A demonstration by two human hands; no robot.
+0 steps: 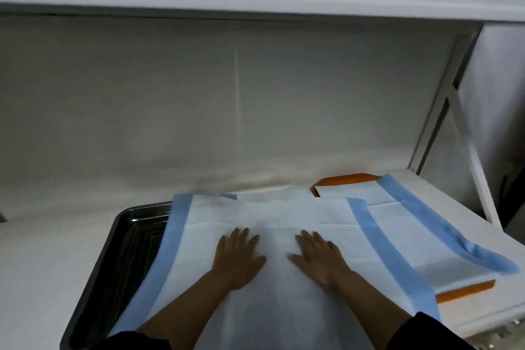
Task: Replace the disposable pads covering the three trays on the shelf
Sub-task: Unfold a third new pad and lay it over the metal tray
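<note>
Head view: left hand [237, 260] and right hand [322, 260] lie flat, fingers straight and released, pressing the blue-edged disposable pad [267, 224] down, probably to smooth it over the steel tray [127, 239] on the shelf [42, 250]; the orange tray [348, 179] alongside already carries a pad.
</note>
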